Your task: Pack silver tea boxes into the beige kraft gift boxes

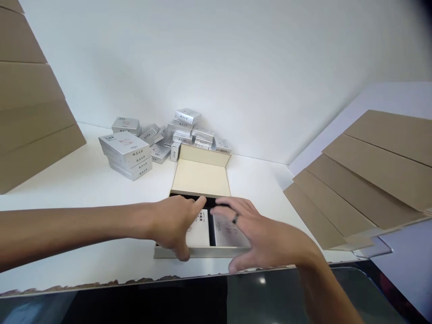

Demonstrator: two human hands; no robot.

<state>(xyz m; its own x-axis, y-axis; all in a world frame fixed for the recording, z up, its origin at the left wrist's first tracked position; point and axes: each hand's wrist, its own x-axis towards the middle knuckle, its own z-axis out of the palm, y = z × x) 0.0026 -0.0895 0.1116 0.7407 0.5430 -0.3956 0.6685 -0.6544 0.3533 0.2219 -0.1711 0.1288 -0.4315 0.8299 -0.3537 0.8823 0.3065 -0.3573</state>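
Left hand (173, 220) and right hand (251, 227) are spread over two packs (201, 234) inside the open box (216, 253) on the bench (263, 180), left thumb (182, 251) at the front wall (204, 253), probably for steadying; the lid (201, 177) lies back, giving access, towards silver cartons (187, 116).

On your right hand (266, 236) you wear a ring (235, 218): a narrow, dark band around one finger (223, 211), with its finer detail too small and soft to make out. Your left hand (173, 220) is bare where it shows, its thumb (182, 251) rounded at the tip. Your left forearm (84, 228) is bare right out to the picture's edge, slender and smooth; so is your right forearm (326, 283), its outline slightly blurred.
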